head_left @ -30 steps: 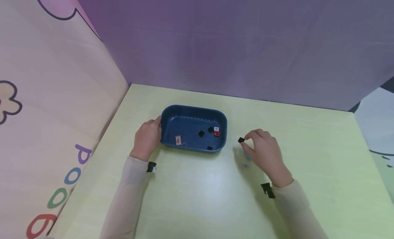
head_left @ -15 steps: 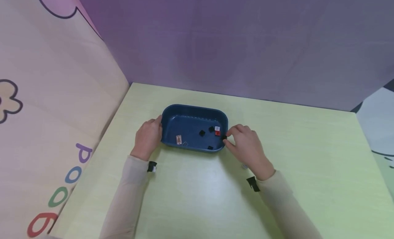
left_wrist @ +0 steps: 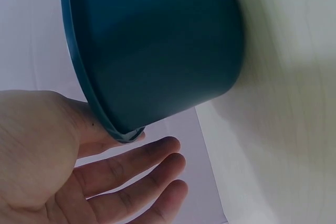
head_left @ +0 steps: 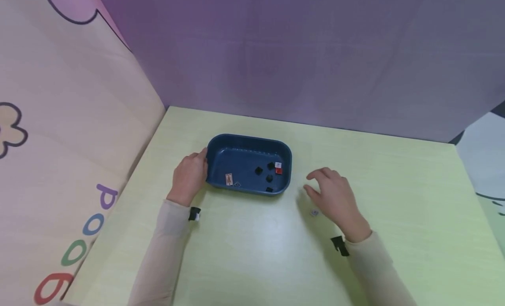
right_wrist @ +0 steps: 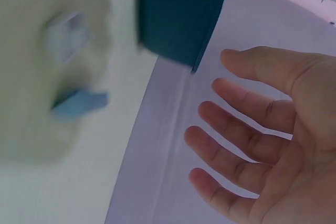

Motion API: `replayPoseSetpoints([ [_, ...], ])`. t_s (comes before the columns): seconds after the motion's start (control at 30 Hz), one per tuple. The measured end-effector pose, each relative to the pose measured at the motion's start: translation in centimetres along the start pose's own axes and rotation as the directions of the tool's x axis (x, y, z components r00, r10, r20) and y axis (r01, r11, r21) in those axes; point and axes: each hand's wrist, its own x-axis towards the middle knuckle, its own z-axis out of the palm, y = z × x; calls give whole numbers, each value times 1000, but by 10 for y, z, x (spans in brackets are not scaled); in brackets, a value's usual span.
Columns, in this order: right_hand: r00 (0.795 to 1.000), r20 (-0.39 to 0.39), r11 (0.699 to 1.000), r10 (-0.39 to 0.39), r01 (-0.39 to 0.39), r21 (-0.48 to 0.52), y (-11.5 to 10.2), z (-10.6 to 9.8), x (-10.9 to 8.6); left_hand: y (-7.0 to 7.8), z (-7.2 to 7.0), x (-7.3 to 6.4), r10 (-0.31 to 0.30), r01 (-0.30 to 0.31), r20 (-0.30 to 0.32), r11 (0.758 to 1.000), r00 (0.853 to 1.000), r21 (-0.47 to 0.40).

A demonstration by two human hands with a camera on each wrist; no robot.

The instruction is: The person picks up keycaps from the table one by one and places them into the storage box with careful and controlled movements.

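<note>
My left hand (head_left: pixel 189 174) grips the left end of a dark blue plastic tray (head_left: pixel 240 161); in the left wrist view its thumb side is at the rim (left_wrist: pixel 84 85) while the other fingers spread apart below. Inside the tray lie several small black cubes (head_left: pixel 258 170), a white cube (head_left: pixel 278 165), a red cube (head_left: pixel 279 170), a small orange-and-white piece (head_left: pixel 229 179) and a tiny clear piece. Right of the tray, my right hand (head_left: pixel 337 201) hovers with thumb and fingers apart, holding nothing. Below it on the table are a small white piece (right_wrist: pixel 67 36) and a blue piece (right_wrist: pixel 80 103), both blurred.
The pale yellow-green table (head_left: pixel 244 244) meets a purple cloth backdrop (head_left: pixel 284 60) at its far edge. A cloth printed with letters and a flower (head_left: pixel 67 144) hangs along the left side.
My right hand carried a black cube left over the tray's right rim, let it go inside, then drew back right with its fingers parted. My left hand stayed on the tray.
</note>
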Motion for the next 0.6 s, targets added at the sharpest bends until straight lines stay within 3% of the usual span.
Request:
replayPoseSetpoints([
  [0.27,999,-27,998,32,-33,-47,27,-2,-30,0,-1,-1,1,-1,3,1000,1000,-8],
  [0.6,986,94,987,141,-132,-96,32,11,-43,1,-1,-1,7,-7,-1,1000,1000,-9],
])
